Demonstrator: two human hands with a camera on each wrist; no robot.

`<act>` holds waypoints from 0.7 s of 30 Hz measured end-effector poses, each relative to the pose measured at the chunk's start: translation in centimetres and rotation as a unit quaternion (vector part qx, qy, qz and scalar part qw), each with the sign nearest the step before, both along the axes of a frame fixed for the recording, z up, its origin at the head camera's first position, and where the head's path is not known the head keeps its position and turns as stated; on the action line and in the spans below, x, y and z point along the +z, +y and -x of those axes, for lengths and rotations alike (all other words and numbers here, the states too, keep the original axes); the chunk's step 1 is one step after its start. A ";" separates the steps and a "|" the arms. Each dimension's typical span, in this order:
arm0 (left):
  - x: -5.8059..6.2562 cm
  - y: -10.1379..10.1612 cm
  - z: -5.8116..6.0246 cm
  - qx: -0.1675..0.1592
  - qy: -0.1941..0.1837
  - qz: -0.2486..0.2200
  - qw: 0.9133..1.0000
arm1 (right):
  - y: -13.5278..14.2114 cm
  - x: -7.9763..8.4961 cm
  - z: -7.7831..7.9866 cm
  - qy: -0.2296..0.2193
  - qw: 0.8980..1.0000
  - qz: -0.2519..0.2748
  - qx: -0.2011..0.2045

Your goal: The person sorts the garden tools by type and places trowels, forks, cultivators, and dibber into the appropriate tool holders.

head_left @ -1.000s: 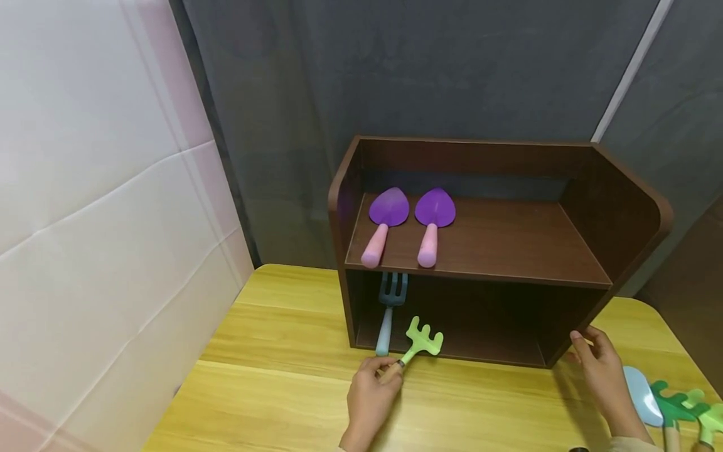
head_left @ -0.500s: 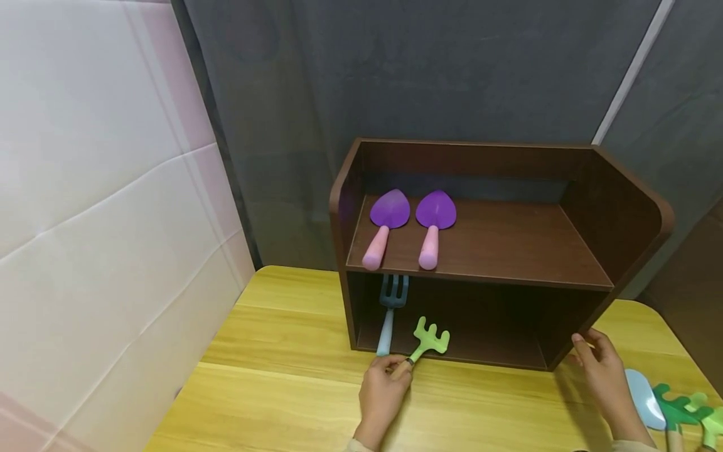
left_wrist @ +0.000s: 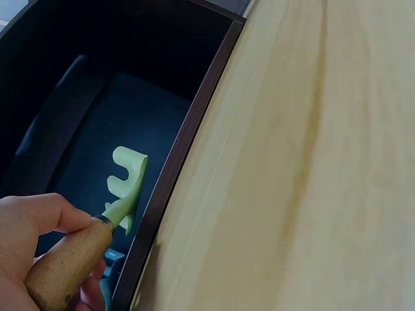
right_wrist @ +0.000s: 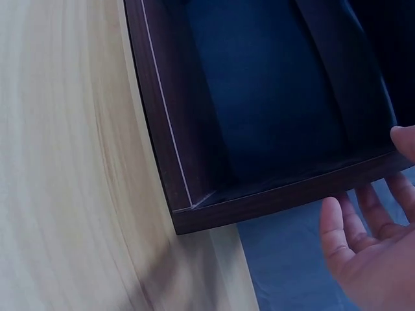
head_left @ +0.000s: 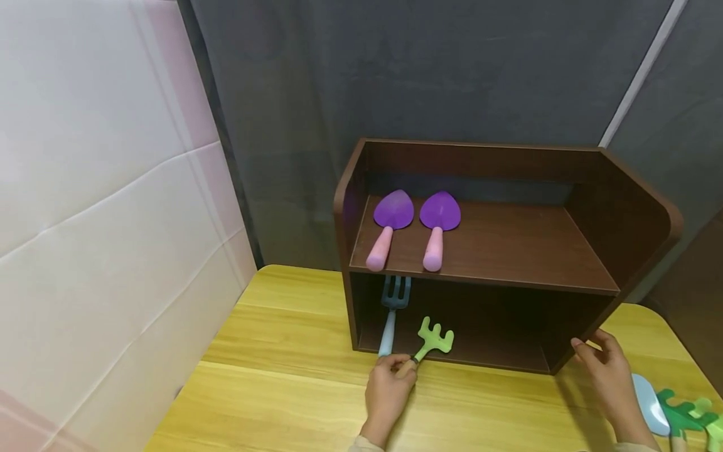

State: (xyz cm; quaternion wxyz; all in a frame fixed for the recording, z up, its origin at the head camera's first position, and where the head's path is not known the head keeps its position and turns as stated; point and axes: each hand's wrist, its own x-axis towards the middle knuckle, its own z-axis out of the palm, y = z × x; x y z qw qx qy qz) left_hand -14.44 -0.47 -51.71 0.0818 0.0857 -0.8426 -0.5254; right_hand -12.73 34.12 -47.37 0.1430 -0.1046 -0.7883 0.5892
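Note:
My left hand (head_left: 390, 389) pinches a small light-green hand rake (head_left: 435, 339) by its wooden handle (left_wrist: 70, 264). The rake's tines overlap the lower compartment's front in the head view. Just left of it, a blue-grey garden fork (head_left: 390, 317) lies in that compartment, handle toward me. My right hand (head_left: 607, 373) holds the right side panel of the dark brown shelf (head_left: 508, 282), thumb at the front edge and fingers outside, as the right wrist view also shows. Two purple trowels (head_left: 393, 210) with pink handles lie side by side on the upper shelf.
Right of my right hand lie a light-blue tool head (head_left: 651, 405), a dark-green rake (head_left: 680, 411) and light-green tools (head_left: 716, 433) on the yellow wooden table (head_left: 271, 376). A white panel wall (head_left: 113, 188) stands left; a dark curtain (head_left: 480, 69) hangs behind the shelf.
My left hand has shifted a little to the right with the rake, whose tines now stand further from the fork. My right hand has stayed at the shelf's side panel.

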 end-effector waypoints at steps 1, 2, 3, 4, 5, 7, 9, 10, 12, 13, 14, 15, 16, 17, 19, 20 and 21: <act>0.0 0.1 0.0 0.000 -0.001 -0.002 1.000 | 0.0 0.0 0.0 0.005 1.000 0.016 0.003; 0.0 0.1 0.1 0.000 -0.001 -0.002 1.000 | 0.0 0.1 0.0 0.011 0.999 0.029 0.007; 0.0 0.2 0.1 0.000 -0.001 -0.004 1.000 | 0.0 0.1 0.0 0.017 0.999 0.042 0.011; -0.1 0.2 0.1 0.001 0.000 -0.004 1.000 | -0.1 0.1 0.0 0.023 0.998 0.053 0.014; -0.1 0.3 0.2 0.001 0.000 -0.005 1.000 | -0.1 0.2 0.1 0.028 0.997 0.066 0.018; -0.2 0.4 0.2 0.002 -0.002 -0.004 1.000 | -0.1 0.3 0.1 0.034 0.996 0.075 0.019; -0.3 0.5 0.3 0.002 -0.003 -0.006 1.000 | -0.1 0.4 0.0 0.033 0.997 0.071 0.018; -0.3 0.6 0.3 0.003 -0.004 -0.004 1.000 | 0.0 0.4 0.0 0.031 0.997 0.068 0.018; -0.4 0.7 0.4 0.007 -0.005 -0.002 1.000 | 0.1 0.5 -0.1 0.027 0.998 0.060 0.018; -0.4 0.8 0.4 0.009 -0.005 0.000 1.000 | 0.2 0.5 -0.1 0.025 0.998 0.053 0.018; -0.4 0.8 0.4 0.012 -0.003 0.002 1.000 | 0.2 0.5 -0.1 0.025 0.998 0.053 0.018; -0.4 0.9 0.4 0.015 -0.003 0.005 1.000 | 0.3 0.5 -0.1 0.025 0.998 0.057 0.019; -0.4 0.9 0.5 0.018 -0.002 0.010 1.000 | 0.3 0.5 -0.1 0.024 0.998 0.052 0.016; -0.4 1.0 0.5 0.020 -0.002 0.013 1.000 | 0.3 0.5 -0.1 0.024 0.998 0.053 0.015; -0.4 1.1 0.5 0.023 -0.005 0.018 1.000 | 0.3 0.5 0.0 0.026 0.998 0.053 0.009; -0.4 1.1 0.5 0.026 -0.007 0.021 0.999 | 0.3 0.5 0.0 0.026 0.998 0.053 0.006; -0.4 1.2 0.5 0.027 -0.010 0.023 0.999 | 0.3 0.5 0.0 0.027 0.998 0.054 0.005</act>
